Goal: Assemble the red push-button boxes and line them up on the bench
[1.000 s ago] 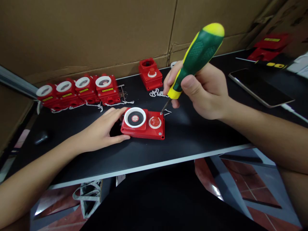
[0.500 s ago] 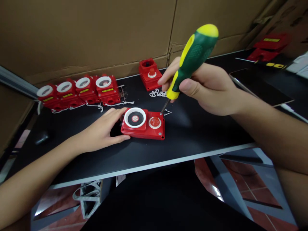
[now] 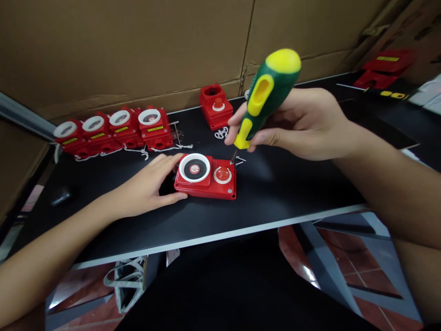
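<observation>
On the black tabletop lies a red alarm box (image 3: pixel 206 191) with a white-ringed round sounder and a small red dome light. My left hand (image 3: pixel 146 186) grips its left end between thumb and fingers. In my right hand (image 3: pixel 296 126) is a green and yellow screwdriver (image 3: pixel 272 87), held tilted with its handle up to the right. Its tip meets the box's upper right corner, at a screw there. Loose screws (image 3: pixel 240 160) lie just right of that corner. The far side of the box under my left fingers is hidden.
Several red alarm boxes (image 3: pixel 151 128) with white cords stand in a row at the back left. Another red box (image 3: pixel 216 110) sits behind, near the cardboard wall (image 3: pixel 138 50). At the right are a second screwdriver (image 3: pixel 386 93), a dark flat device (image 3: pixel 382 126) and more red parts (image 3: pixel 389 64).
The screwdriver's handle has turned in my right hand and dipped lower and to the left. Its tip stays at the same corner. My left hand keeps its hold on the box.
</observation>
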A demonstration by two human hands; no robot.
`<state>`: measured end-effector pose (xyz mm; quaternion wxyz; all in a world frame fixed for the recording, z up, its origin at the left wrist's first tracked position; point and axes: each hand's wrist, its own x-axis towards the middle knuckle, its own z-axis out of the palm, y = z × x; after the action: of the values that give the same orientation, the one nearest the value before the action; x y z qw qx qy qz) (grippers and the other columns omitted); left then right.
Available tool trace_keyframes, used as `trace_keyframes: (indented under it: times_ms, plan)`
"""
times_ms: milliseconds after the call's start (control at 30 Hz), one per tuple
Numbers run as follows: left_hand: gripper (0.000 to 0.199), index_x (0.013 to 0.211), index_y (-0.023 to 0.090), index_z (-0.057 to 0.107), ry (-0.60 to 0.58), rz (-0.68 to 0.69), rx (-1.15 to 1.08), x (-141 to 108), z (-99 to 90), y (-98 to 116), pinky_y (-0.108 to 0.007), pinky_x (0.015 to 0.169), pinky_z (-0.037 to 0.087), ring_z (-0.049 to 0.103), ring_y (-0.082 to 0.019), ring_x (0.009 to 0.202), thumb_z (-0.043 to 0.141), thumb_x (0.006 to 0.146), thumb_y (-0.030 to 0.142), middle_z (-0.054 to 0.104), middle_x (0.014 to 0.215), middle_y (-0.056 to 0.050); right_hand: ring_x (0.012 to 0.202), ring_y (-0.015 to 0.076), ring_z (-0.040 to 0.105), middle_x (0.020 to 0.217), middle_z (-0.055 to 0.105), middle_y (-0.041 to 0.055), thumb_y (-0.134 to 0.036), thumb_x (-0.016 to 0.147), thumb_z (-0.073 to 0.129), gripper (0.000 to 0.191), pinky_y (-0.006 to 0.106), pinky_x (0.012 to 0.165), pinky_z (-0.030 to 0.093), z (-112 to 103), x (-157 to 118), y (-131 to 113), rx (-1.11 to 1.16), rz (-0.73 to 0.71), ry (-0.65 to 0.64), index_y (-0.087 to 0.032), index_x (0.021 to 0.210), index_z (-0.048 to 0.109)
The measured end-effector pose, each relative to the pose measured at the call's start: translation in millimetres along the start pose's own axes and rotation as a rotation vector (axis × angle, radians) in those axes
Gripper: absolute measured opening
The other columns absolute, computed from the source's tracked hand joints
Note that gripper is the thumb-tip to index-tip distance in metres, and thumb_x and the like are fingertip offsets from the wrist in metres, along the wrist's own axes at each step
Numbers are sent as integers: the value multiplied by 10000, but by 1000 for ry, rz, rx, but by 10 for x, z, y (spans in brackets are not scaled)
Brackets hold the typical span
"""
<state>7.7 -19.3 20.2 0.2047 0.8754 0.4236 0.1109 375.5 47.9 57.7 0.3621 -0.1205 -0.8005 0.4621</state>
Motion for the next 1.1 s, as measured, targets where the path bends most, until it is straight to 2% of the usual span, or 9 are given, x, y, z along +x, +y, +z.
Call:
trace_keyframes:
  times_ms: [133,300,400,567,700,767,900,1000,1100]
  plan:
    - [949,1768,181,545,-8,-3,2,-7,-7,-6,-628,1295,591,693,-461,1487,734,1080,806,690,1701,-232,842,157,778,1099,881,66,-372,948,1013,307,301,733,650,30,-5,84,-44,-24,39,-204,1114,817]
    - [967,1773,160,526,-8,4,12,-10,-12,-4,-635,1288,594,695,-459,1481,719,1087,814,686,1704,-245,832,150,727,1076,795,24,-432,810,1114,505,298,723,635,81,5,210,-12,-21,134,-225,1114,768]
    - [968,1767,148,528,-8,11,22,-2,-5,1,-631,1284,597,700,-456,1472,702,1094,821,690,1698,-249,859,145,702,1124,786,40,-514,838,1089,505,289,719,622,93,7,222,-87,-21,153,-216,1125,797]
    - [963,1765,155,531,-10,11,28,16,-5,20,-644,1283,598,701,-465,1467,717,1086,813,693,1694,-250,872,168,685,1080,804,68,-631,891,1023,460,288,695,567,57,1,250,-282,-47,117,-221,1024,861]
    - [946,1769,159,529,-21,14,33,15,-17,26,-630,1277,607,714,-453,1439,705,1096,800,704,1680,-246,871,171,691,1027,804,50,-663,873,1026,495,278,692,585,21,15,275,-300,-102,106,-221,1013,854]
    - [946,1776,169,526,-21,17,34,9,-19,15,-633,1282,605,713,-452,1446,698,1099,807,702,1687,-240,868,156,693,1070,821,51,-617,885,1033,470,257,669,585,10,22,237,-254,-91,57,-215,1055,860]
    - [966,1781,194,533,-5,21,29,2,-13,-7,-656,1293,595,701,-465,1471,705,1082,839,690,1709,-235,801,86,708,1220,847,48,-400,1019,950,407,196,609,571,13,10,91,-19,-5,-54,-199,1341,803]
    - [951,1760,194,552,-6,14,30,5,-9,3,-636,1269,610,714,-455,1439,716,1078,836,713,1674,-227,738,53,729,1275,853,63,-277,1093,855,393,194,676,638,22,-10,12,104,52,-108,-167,1453,746]
    - [935,1737,172,564,-8,12,28,6,-10,19,-620,1252,618,717,-448,1423,718,1082,821,724,1650,-234,754,89,779,1277,867,104,-279,1095,852,402,249,763,707,25,-13,-19,149,101,-108,-136,1460,766]
